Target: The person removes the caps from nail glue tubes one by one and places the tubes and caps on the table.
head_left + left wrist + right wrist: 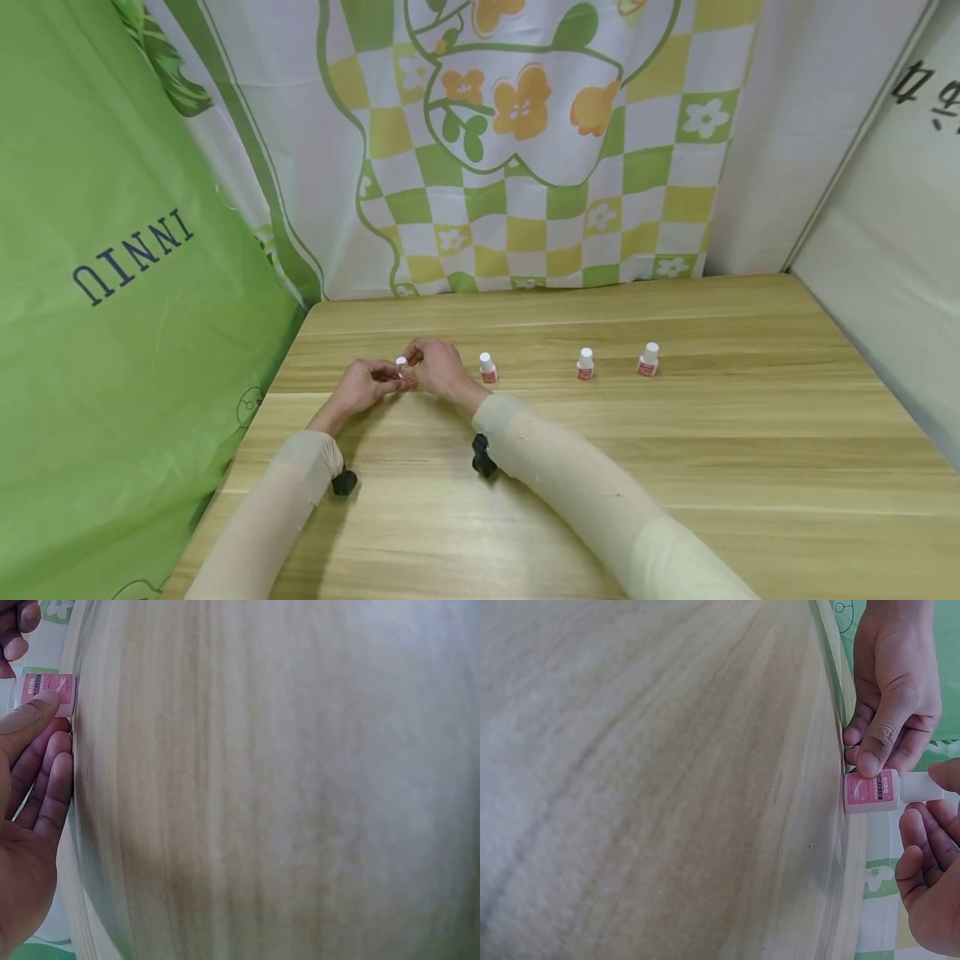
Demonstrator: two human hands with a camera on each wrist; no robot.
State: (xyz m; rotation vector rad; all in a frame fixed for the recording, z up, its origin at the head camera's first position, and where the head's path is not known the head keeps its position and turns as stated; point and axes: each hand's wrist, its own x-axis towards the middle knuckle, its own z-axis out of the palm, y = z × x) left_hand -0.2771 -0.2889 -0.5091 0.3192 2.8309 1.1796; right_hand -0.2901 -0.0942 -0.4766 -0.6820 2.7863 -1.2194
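A small white bottle (870, 801) with a pink label and a white cap (919, 787) stands at the left of the table in the head view. My left hand (362, 386) pinches its body, the thumb lying over the label, as the left wrist view shows on the bottle (64, 686). From the other side my right hand (442, 371) holds the cap between thumb and fingers. Both hands partly cover this bottle in the head view. Three similar bottles stand upright to the right: one near the right hand (488, 367), another bottle (585, 364) and a third bottle (648, 360).
The wooden table (600, 483) reaches back to a checked, flowered curtain (525, 208). A green cloth (135, 375) hangs along the left side and a white one (885, 250) along the right. A black wrist camera (483, 456) sits under the right sleeve.
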